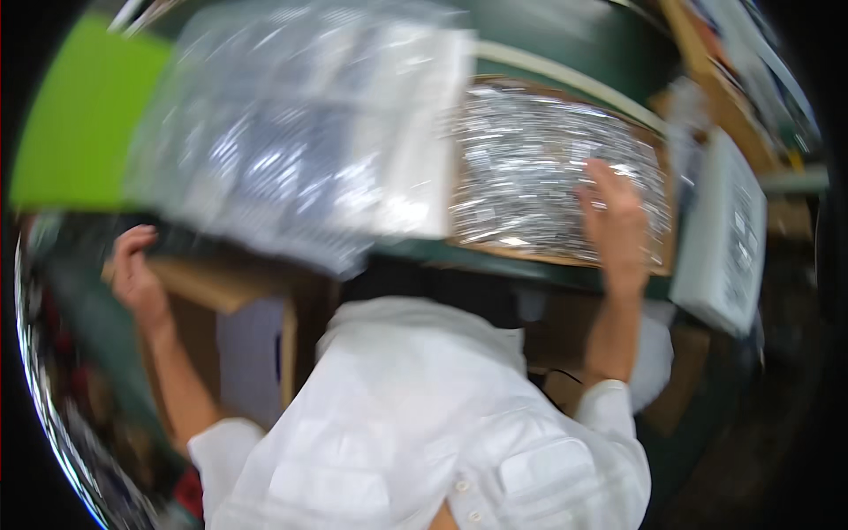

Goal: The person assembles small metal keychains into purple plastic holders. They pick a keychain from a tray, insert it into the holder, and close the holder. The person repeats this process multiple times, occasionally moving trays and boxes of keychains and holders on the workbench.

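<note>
- Head view: the right hand (616,221) is over the shallow cardboard tray (668,256), with its fingertips toward the silvery pieces (521,168) that fill it. The fingers are slightly bent; blur hides whether they touch the pieces or pinch one, so the grip cannot be told.
- The left hand (137,278) is raised well apart from the tray, near the front edge of the green worktop (565,22). Its fingers are loosely bent and parted, with nothing seen between them.
- The tray lies in front of the person, right of the middle, near the worktop's front edge. Its contents are small, shiny and densely spread, too blurred to tell piece by piece.
- Just left of the tray lies a large sheet of clear plastic wrapping (265,141), wrinkled and glossy, with a whitish band along its right side and one corner hanging over the worktop's edge.
- A bright green panel (84,124) stands out at the far left, beside the wrapping.
- Right of the tray is a white box (720,234) with dark markings, set at a slant.
- Below the worktop, near the left forearm, an open cardboard carton (190,283) holds something whitish and flat (250,349).
- The person wears a white short-sleeved shirt (397,397).
</note>
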A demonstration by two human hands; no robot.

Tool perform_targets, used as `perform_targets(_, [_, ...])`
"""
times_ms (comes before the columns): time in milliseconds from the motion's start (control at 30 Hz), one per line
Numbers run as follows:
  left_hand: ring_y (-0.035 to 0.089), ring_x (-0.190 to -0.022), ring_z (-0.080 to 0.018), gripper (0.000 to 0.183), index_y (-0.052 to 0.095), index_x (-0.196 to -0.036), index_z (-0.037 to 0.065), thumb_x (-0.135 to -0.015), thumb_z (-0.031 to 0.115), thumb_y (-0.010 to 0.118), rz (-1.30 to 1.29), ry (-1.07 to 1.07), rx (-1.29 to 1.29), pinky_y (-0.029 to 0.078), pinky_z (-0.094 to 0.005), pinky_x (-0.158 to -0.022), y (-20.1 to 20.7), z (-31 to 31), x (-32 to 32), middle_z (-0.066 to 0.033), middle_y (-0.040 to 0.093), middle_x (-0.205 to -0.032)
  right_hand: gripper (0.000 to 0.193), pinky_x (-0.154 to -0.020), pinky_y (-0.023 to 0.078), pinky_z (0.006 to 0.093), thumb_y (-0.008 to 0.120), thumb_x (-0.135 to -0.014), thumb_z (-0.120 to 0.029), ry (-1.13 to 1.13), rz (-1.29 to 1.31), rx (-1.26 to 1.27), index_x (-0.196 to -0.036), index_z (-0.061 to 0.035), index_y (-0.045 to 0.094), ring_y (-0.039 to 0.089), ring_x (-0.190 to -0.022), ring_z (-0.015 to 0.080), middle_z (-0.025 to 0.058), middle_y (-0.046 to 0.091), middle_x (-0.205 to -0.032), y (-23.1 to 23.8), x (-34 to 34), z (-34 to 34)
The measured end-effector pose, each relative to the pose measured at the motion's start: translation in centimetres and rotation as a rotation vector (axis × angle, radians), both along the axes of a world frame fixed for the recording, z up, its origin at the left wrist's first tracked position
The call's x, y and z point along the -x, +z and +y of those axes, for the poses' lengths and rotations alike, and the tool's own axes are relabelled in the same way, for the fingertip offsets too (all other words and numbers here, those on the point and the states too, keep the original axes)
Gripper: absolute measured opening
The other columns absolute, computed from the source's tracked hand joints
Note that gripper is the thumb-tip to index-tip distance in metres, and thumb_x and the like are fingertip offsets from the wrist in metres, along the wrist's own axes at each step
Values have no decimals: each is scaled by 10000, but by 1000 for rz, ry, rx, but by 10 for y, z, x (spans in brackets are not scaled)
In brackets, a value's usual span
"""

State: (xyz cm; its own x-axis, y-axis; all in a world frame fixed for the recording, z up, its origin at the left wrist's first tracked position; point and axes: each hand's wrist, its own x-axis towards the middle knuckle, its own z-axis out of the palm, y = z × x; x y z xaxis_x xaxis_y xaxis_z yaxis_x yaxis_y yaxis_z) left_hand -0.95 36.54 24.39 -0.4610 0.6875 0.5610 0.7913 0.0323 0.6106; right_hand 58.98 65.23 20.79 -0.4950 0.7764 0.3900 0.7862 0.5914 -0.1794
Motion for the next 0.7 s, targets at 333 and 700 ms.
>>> perform_targets(333, [742, -1015, -291, 391, 703, -1249, 37, -955, 293, 674, -436, 443, 1165, 567, -441, -890, -212, -295, -38, -157, 772, -1077, 190, -887, 537, 306, 697, -997, -100, 43, 67, 192, -1153, 8, 707, 680, -1034, 196, 86, 711, -1180, -18, -5, 32])
perform_targets(700, [677, -1131, -376, 532, 643, -1295, 62, -859, 336, 777, -289, 358, 1055, 530, -474, -967, -297, -308, -81, -193, 697, -1223, 350, -871, 505, 265, 706, -1023, -215, -253, 689, 470, -1316, -25, 679, 616, -966, 91, 21, 693, -1067, -13, -22, -5])
